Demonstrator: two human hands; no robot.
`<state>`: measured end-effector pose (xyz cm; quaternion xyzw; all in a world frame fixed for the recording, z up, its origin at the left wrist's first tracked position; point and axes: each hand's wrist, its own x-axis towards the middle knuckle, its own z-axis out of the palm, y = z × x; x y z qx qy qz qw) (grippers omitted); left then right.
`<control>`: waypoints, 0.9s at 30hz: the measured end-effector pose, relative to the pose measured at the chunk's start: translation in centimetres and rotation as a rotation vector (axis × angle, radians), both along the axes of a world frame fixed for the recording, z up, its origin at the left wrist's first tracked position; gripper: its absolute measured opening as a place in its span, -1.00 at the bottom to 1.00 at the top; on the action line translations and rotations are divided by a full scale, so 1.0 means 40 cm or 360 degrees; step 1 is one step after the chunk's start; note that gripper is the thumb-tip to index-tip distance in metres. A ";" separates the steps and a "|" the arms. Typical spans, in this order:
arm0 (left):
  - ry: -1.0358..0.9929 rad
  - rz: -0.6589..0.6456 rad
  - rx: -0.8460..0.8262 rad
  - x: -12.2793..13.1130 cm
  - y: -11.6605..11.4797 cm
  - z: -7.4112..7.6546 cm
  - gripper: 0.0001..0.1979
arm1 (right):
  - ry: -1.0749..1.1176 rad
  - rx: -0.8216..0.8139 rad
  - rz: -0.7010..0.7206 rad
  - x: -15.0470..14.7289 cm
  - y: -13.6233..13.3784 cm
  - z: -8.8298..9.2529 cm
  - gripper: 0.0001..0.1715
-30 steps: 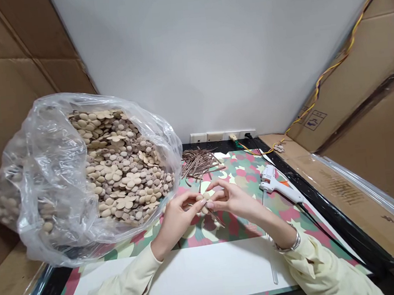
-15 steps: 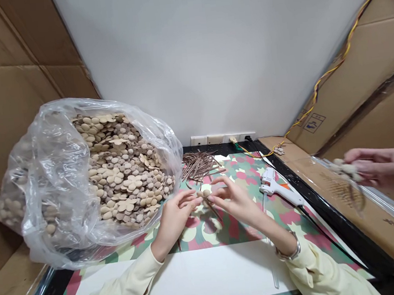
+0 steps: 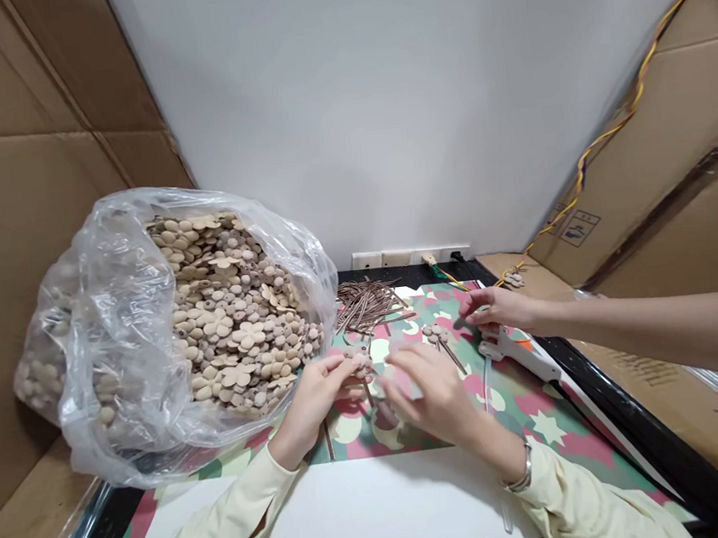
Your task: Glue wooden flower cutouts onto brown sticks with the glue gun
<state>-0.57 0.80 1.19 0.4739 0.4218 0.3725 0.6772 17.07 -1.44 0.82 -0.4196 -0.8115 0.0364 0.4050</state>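
Note:
My left hand (image 3: 318, 397) pinches a greyish flower-shaped piece (image 3: 359, 357) made of rounded petals, with a brown strip hanging below it. Just right of it is my right hand (image 3: 434, 388), its fingers bent and smeared by motion, so what they hold, if anything, does not show. Beyond my right hand, another flower piece (image 3: 435, 332) with brown strips lies on the camouflage-patterned mat (image 3: 350, 428). A co-worker's hand (image 3: 497, 306) reaches in from the right, over the white glue gun (image 3: 525, 356).
A clear plastic bag (image 3: 81, 401) full of flower pieces (image 3: 237, 325) stands at the left. Brown strips (image 3: 369, 304) are heaped by the wall. A power strip (image 3: 396, 258), yellow wire (image 3: 613, 127), white sheet (image 3: 334, 520) and cardboard (image 3: 669, 228) surround the work area.
The co-worker's hand has come inward from the right; the flower piece it held is out of it. A flower piece now lies beyond my right hand, which has shifted slightly away from my left.

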 end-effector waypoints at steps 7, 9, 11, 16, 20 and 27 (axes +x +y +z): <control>-0.0103 -0.0039 0.0085 -0.007 0.018 -0.004 -0.77 | 0.0594 -0.1330 0.0227 0.022 0.028 0.033 -0.69; -0.0129 -0.0027 0.0093 -0.007 0.022 -0.010 -0.78 | 0.0621 -0.1501 0.0364 0.013 0.028 0.028 -0.66; -0.0126 -0.0036 0.0089 -0.006 0.023 -0.011 -0.78 | 0.0680 -0.1543 0.0386 0.002 0.026 0.021 -0.67; -0.0026 -0.0031 0.0116 -0.004 0.017 -0.003 -0.76 | 0.0712 -0.1490 0.0265 -0.006 0.020 0.008 -0.68; 0.0023 0.0000 0.0145 -0.006 0.022 -0.004 -0.76 | 0.0587 -0.1607 0.0324 0.024 0.031 0.014 -0.67; 0.0231 0.0161 0.0230 -0.012 0.046 0.044 -0.75 | -0.0117 -0.1533 0.0594 0.226 0.010 0.155 -0.69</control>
